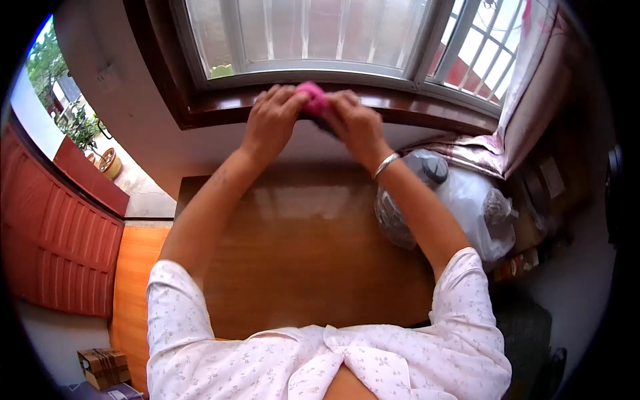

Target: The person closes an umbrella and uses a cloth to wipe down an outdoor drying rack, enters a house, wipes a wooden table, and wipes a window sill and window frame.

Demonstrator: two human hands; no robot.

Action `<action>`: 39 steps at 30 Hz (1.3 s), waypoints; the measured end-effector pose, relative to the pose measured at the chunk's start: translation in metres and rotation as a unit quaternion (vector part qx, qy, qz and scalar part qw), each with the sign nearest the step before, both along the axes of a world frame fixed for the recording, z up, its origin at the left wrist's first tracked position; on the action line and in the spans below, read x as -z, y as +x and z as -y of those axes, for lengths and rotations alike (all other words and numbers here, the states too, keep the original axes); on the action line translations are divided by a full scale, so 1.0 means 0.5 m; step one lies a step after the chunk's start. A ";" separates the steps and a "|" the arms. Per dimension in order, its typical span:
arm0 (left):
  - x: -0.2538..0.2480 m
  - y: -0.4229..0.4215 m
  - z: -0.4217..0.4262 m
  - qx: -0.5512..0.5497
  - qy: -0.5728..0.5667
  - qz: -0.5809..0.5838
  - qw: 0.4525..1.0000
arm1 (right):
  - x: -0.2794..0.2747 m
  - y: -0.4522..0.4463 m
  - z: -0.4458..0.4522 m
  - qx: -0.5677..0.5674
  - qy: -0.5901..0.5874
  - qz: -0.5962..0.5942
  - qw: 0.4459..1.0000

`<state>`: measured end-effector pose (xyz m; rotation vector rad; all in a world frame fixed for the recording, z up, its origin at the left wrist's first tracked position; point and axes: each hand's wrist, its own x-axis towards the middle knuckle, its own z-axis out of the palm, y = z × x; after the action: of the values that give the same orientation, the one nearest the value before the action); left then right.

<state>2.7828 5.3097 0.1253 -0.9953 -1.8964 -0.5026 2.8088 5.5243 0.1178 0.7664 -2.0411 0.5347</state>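
Both of my arms reach forward over the wooden table to the window. A bunched, bright pink cloth (312, 99) is between my hands, in front of the dark brown windowsill (407, 107). My left hand (273, 120) closes its fingers on the cloth's left side. On the other side, my right hand (359, 127), with a silver bangle at the wrist, grips it too; this hand is blurred by motion. Something dark shows just under the cloth beside my right fingers, too smeared to name.
Below my arms lies the shiny brown tabletop (313, 253). Filled plastic bags (467, 200) stand at its right end, under a curtain (533, 100). The barred window (307, 33) is ahead. At left are a red door (57, 233), an open doorway and a box (103, 368).
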 end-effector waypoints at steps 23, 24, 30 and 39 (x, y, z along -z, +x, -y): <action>0.213 -0.315 0.278 -0.212 -0.131 0.232 0.940 | 0.167 -0.357 0.354 0.100 0.202 0.156 0.962; 0.213 -0.314 0.311 -0.230 -0.112 0.225 0.940 | 0.166 -0.366 0.385 0.085 0.209 0.159 0.961; 0.227 -0.319 0.335 -0.267 -0.085 0.204 0.938 | 0.156 -0.382 0.370 0.044 0.255 0.183 0.948; 0.193 -0.277 0.120 -0.152 -0.157 0.230 0.949 | 0.094 -0.337 0.070 0.092 0.368 0.283 0.881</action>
<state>2.6445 5.2496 0.0288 -0.8009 -2.5588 -0.2666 2.6405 5.4891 0.0706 0.8937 -2.8870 -0.1989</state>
